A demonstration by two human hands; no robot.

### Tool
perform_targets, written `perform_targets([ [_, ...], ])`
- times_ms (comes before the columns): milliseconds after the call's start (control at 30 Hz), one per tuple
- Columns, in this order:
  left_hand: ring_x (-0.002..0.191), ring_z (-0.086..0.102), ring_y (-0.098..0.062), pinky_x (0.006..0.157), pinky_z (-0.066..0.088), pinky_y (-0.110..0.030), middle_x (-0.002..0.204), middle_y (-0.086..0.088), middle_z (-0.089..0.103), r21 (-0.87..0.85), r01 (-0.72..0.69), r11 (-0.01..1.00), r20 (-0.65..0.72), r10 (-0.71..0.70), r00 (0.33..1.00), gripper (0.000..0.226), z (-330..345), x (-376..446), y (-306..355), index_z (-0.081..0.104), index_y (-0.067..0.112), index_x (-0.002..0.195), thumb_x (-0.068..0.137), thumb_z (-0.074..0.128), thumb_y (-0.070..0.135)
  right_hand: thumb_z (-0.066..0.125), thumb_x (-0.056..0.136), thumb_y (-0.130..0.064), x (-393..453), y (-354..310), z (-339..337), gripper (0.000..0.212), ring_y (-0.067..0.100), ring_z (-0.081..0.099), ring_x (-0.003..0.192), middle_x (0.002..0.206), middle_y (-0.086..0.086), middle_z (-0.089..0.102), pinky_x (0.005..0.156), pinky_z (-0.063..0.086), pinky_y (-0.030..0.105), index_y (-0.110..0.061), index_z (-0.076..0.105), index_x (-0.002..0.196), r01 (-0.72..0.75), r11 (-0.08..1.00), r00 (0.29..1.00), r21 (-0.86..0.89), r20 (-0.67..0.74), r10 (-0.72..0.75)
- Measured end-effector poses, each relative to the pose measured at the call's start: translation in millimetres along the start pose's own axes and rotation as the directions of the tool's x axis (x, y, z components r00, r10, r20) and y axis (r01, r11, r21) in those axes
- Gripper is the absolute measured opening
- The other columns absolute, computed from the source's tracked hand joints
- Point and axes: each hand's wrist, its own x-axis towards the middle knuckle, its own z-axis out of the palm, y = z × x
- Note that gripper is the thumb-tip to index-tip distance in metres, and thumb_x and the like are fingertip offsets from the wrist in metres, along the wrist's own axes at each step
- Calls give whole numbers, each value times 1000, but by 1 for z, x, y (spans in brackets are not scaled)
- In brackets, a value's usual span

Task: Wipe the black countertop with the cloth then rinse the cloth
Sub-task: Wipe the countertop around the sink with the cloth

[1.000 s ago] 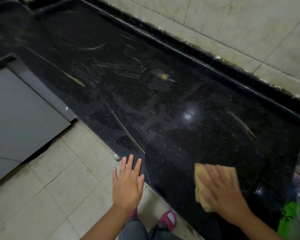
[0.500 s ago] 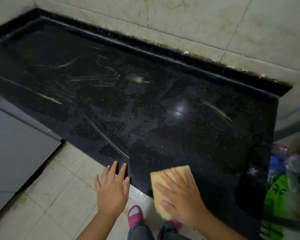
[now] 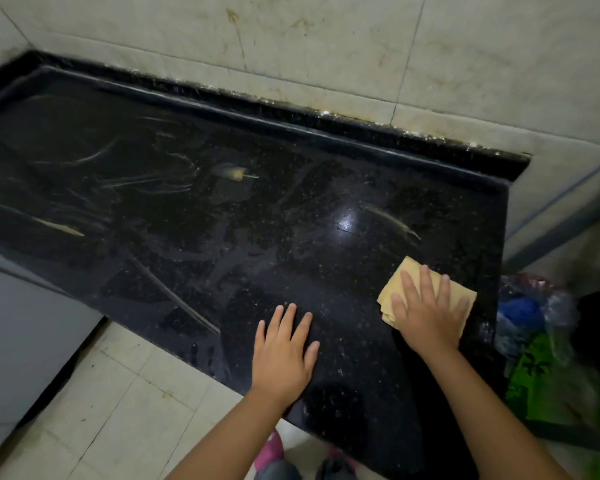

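Cloth (image 3: 395, 289), folded yellow, lies flat near countertop (image 3: 222, 220) right edge, long axis diagonal, one corner pointing away-left. Right hand (image 3: 426, 311) presses it, fingers straight and spread. Left hand (image 3: 283, 351) flat, fingers spread, holding nothing.

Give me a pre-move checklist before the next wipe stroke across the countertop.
1. Cloth under the wiping hand: ok. The right hand presses flat on the yellow cloth.
2. Cloth lies on the black countertop, inside its right edge: ok.
3. Left hand clear of the stroke path: not ok if wiping leftward; it rests flat near the front edge beside the cloth.
4. Area left to wipe: not ok. Streaks and a small yellowish scrap remain toward the far left.
5. Cloth clean enough: cannot tell; its underside is hidden.
6. Sink or tap for rinsing: cannot tell; none in view.
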Motion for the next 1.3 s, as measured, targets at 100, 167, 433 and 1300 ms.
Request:
perform_targets([
  [100,103,65,-29,77,53,-45,110,-9,69,27,-45,999,-9,45,999,49,1,-2,-9,71,18,106,82,35,41,2,94,-51,-20,9,13,56,28,-9,144,157,-4,-13,113,-1,53,-35,6,147,189,978,982,-84,-12,-190],
  [167,104,64,-30,78,52,-46,108,-10,69,16,-51,999,-57,52,997,48,0,-5,-11,71,17,106,87,33,40,-3,93,-52,-44,31,31,60,27,-1,144,157,-5,-8,112,1,49,-33,23,144,390,904,916,-176,-24,-400],
  [433,122,35,-29,99,32,-46,122,-14,61,-39,97,995,-104,-100,989,52,14,-69,-34,47,21,122,100,7,44,0,91,-57,-27,36,8,58,23,-2,144,158,-3,7,112,11,54,-39,11,145,347,918,936,-191,13,-351],
  [1300,127,43,-40,100,29,-63,131,-19,53,-56,92,994,-37,-94,995,49,-17,14,18,59,13,124,89,37,40,-1,82,-55,-6,3,5,71,30,4,144,158,-1,5,111,10,58,-33,21,146,175,982,984,-70,32,-173],
])
